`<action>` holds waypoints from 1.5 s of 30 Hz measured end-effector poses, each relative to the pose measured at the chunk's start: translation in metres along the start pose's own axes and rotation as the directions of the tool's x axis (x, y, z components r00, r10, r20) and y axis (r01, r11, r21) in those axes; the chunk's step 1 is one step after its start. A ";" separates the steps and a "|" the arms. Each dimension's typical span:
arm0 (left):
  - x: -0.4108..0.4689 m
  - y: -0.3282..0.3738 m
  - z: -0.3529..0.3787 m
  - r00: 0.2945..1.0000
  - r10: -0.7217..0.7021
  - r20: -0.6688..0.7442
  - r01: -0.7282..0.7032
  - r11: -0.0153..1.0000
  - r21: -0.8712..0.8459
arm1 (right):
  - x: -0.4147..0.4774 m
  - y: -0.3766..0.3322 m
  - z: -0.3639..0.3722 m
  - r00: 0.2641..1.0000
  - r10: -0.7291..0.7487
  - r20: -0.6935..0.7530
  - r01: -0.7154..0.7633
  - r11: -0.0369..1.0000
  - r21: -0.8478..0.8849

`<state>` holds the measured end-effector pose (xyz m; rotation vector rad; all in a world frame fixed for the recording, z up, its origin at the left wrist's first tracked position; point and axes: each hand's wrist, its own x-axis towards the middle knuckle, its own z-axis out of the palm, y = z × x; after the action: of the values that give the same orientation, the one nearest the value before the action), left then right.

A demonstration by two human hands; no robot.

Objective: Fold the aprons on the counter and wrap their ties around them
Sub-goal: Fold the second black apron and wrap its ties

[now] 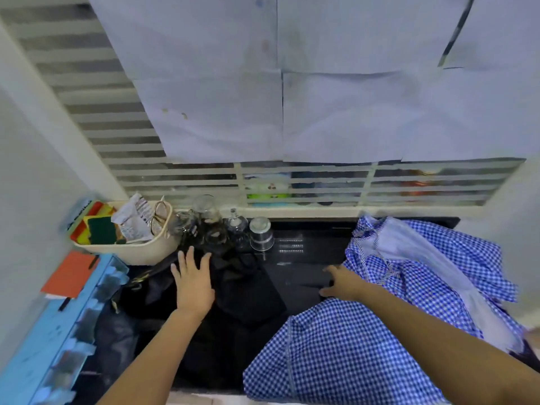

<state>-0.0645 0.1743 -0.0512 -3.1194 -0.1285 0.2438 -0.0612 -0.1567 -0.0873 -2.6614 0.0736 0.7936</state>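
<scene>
Blue-and-white checked cloth apron (336, 352) nearest us; our right hand (343, 280) at its edge, grip unclear. Left hand (194, 283) flat, fingers spread, on crumpled black cloth apron (245, 290).

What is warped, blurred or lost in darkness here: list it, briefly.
Head view: wide-angle warp bows the window slats and side walls; head view: the black apron melts into the dark counter, folds barely readable; head view: the glass jars look soft and smeared; head view: the right hand is dim, its fingers unclear.
</scene>
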 end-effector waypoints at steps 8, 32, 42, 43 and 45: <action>0.003 -0.062 0.021 0.897 -0.441 0.041 0.443 0.891 -0.099 | 0.011 0.020 0.047 0.984 0.070 0.162 -0.048 0.989 -0.140; 0.004 0.035 -0.119 0.871 0.332 0.361 0.200 0.431 -0.880 | -0.083 -0.110 -0.033 0.891 -0.189 -0.412 0.391 0.781 0.487; -0.012 0.031 -0.088 0.828 0.530 0.180 -0.008 0.333 -0.943 | -0.099 -0.036 -0.096 0.941 -0.027 -0.338 0.217 0.815 0.537; -0.010 0.030 -0.091 0.837 0.522 0.163 -0.010 0.312 -0.950 | -0.100 -0.023 -0.109 0.922 0.037 -0.385 0.170 0.855 0.490; -0.005 0.035 -0.095 0.835 0.525 0.165 -0.034 0.349 -0.937 | -0.096 -0.005 -0.130 0.890 0.091 -0.447 0.131 0.888 0.442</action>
<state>-0.0518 0.1383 0.0424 -4.0677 0.5253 1.3860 -0.0740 -0.2030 0.0669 -2.3167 0.3142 0.0911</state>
